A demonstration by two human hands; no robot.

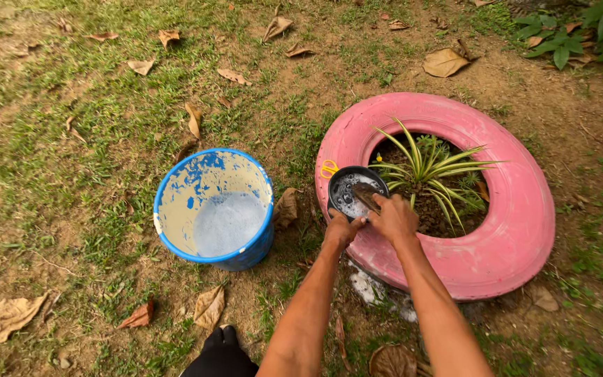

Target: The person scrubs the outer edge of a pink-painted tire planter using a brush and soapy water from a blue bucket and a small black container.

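The left hand [343, 229] has its grip clamped on the rim of a round black sudsy bowl [356, 192]; the right hand [393, 216] presses a dark scrubber [366, 194] inside. The bowl rests on a smooth pink tyre planter [511, 230], with a chipped blue bucket [214, 209] of foam nearby on the grass.

Count: one blue bucket [214, 209] at left, one pink tyre [448, 192] at right, with one striped-leaf plant [430, 171] in its centre. One black bowl [354, 190] and one yellow scissor handle [329, 169] sit on the tyre's left rim. Two hands in view, left hand [343, 229] and right hand [393, 218], both at the bowl.
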